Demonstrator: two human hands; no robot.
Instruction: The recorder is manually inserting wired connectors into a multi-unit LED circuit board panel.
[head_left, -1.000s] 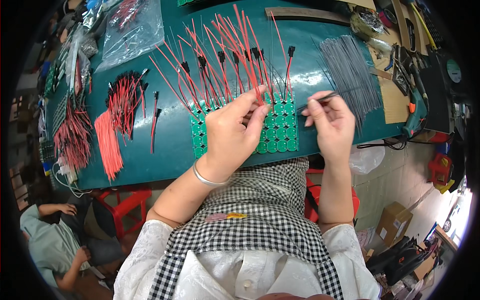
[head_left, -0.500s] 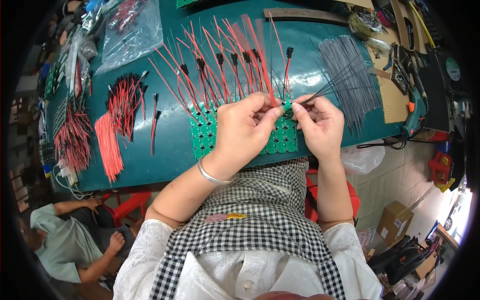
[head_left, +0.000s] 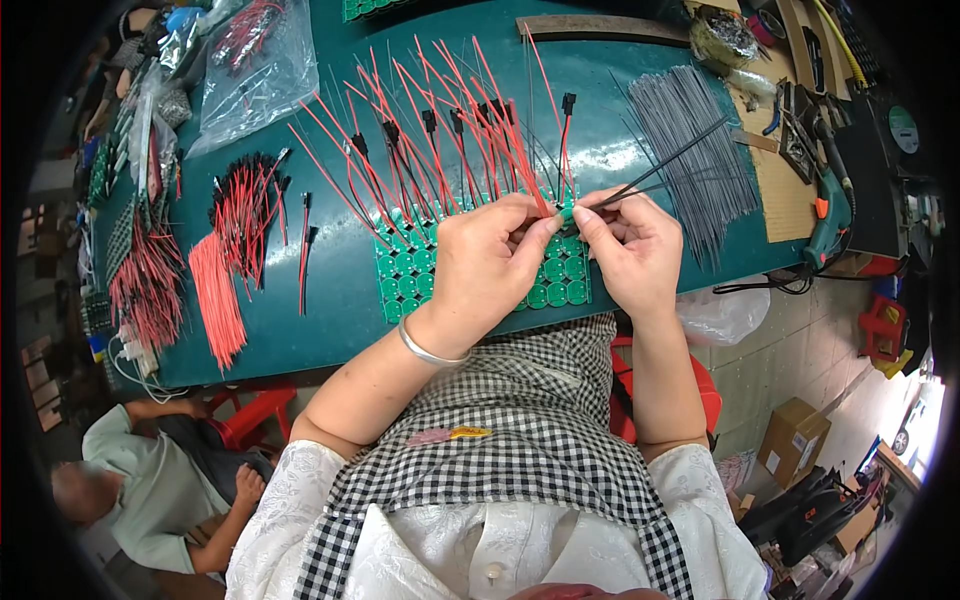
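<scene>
A green panel of small round circuit boards lies in front of me, with thin red wires and red-black leads with black plugs rising from its far rows. My left hand is over the panel, closed in a pinch on red wires near the far right part. Beside it, my right hand is closed on a few black wires, whose long ends point away to the right. Both sets of fingertips nearly meet just above the panel. The wire ends there are hidden by my fingers.
Loose black wires lie spread at the right. Left of the panel are a bundle of red wires and a pile of red-black leads. A green glue gun rests at the right edge. A co-worker sits at lower left.
The black wires in my right hand were fanned out and now run closer together. Both hands stay nearly in place. The co-worker at lower left has shifted.
</scene>
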